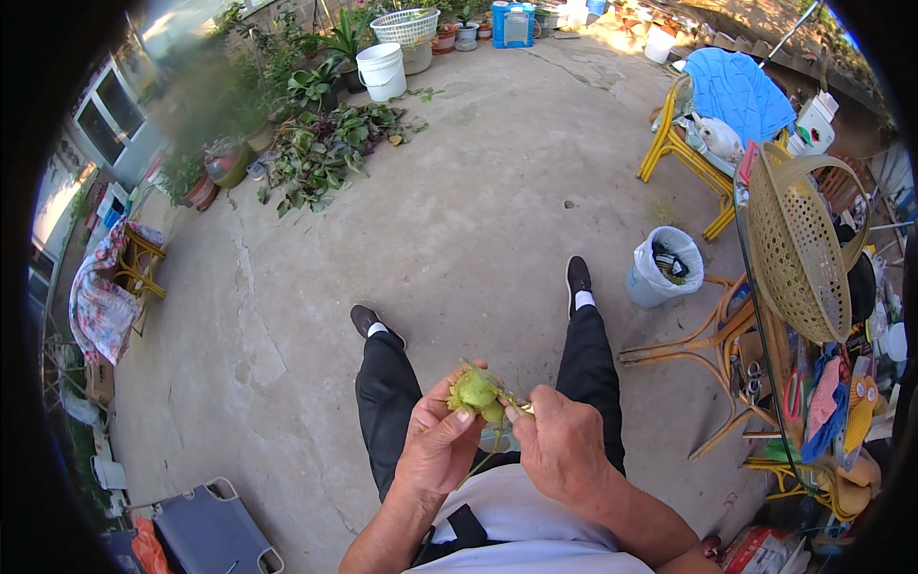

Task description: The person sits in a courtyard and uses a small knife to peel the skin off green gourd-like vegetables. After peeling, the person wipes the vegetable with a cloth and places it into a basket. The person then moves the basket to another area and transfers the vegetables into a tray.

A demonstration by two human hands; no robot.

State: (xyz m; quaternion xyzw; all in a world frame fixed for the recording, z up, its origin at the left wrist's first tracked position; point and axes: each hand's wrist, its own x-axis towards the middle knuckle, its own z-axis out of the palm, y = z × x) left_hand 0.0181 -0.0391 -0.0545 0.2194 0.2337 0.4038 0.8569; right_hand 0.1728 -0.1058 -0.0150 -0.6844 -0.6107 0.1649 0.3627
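My left hand (443,438) holds a green fruit cluster (473,391) between thumb and fingers, in front of my lap. The cluster has a rounded, pale green body with leafy, husk-like edges, and a thin stem (495,450) trails down from it towards my left wrist. On its other side, my right hand (563,441) pinches the cluster's edge with thumb and bent forefinger. A small pale yellow bit (528,408) shows at those fingertips; what it is cannot be made out. The remaining right fingers are curled and their inner side is hidden.
To the right stand a lined waste bin (665,269) and a glass-topped rattan table with a woven basket (803,244) and scissors (792,394). Cut leafy vines (323,151) lie on the concrete floor (459,201) ahead, near a white bucket (381,72). A folding cot (215,531) is lower left.
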